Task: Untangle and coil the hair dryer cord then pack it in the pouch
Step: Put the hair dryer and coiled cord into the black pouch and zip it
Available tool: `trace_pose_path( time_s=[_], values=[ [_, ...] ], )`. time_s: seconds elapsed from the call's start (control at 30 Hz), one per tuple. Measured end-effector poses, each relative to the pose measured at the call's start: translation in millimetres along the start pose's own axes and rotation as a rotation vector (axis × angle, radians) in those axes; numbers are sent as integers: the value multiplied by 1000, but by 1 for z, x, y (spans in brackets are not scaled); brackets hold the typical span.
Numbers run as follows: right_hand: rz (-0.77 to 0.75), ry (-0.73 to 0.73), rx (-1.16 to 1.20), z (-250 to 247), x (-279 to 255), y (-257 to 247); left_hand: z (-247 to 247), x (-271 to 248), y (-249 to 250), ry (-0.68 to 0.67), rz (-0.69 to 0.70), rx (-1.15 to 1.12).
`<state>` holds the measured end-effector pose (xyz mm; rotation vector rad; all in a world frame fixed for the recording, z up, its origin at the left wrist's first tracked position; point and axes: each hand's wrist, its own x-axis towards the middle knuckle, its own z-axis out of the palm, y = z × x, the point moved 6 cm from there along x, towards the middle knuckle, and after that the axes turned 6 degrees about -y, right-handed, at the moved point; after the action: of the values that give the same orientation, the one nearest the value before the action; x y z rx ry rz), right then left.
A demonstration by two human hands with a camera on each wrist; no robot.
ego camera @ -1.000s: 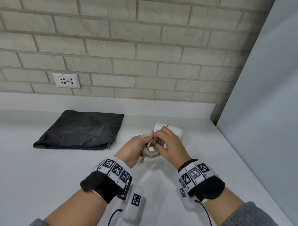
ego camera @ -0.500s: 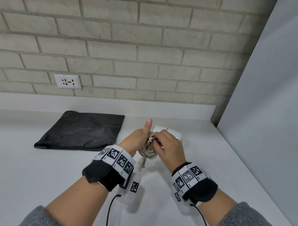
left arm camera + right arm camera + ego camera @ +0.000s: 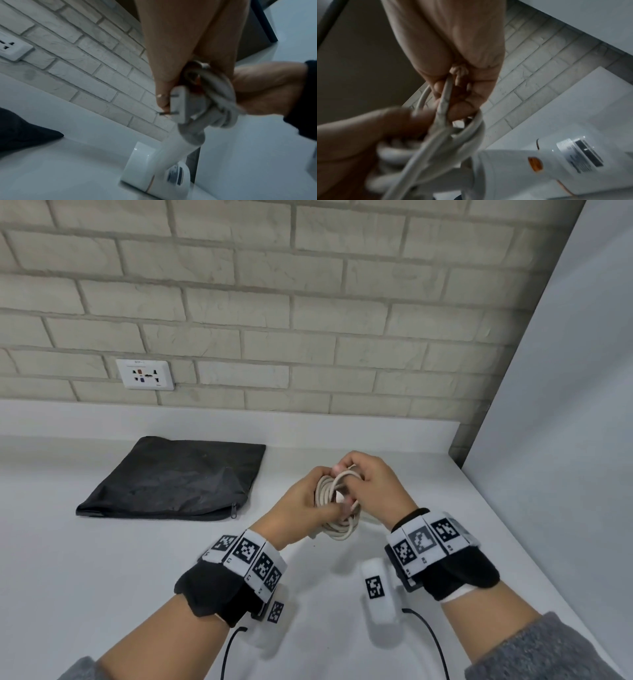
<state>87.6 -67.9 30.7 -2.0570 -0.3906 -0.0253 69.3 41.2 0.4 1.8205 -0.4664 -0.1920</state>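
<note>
Both hands hold the white cord (image 3: 337,510), wound into a bundle of loops above the counter's middle. My left hand (image 3: 303,506) grips the bundle from the left, and the plug (image 3: 180,102) sticks out beside its fingers. My right hand (image 3: 371,486) pinches a strand of cord (image 3: 444,102) at the top of the bundle. The white hair dryer (image 3: 159,170) lies on the counter below the hands; it is hidden behind them in the head view. Its handle (image 3: 510,166) shows an orange button. The black pouch (image 3: 178,479) lies flat at the left.
A brick wall with a white socket (image 3: 145,374) runs along the back of the white counter (image 3: 85,577). A plain white wall (image 3: 565,440) closes off the right side. The pouch's zipper pull (image 3: 234,510) sits at its front right corner.
The left thumb, raised half a second ago, has come down onto the bundle. Both hands have lifted slightly and now hide the dryer in the head view.
</note>
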Motion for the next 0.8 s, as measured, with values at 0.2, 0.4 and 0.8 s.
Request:
trace_pose_path(
  time_s=[0.2, 0.4, 0.8],
  values=[
    [37, 66, 15, -4, 0, -3, -9, -2, 3, 4, 42, 355],
    [201, -17, 309, -3, -4, 2, -15, -3, -5, 259, -57, 480],
    [8, 112, 352, -6, -25, 8, -20, -5, -21, 210, -85, -153]
  ],
)
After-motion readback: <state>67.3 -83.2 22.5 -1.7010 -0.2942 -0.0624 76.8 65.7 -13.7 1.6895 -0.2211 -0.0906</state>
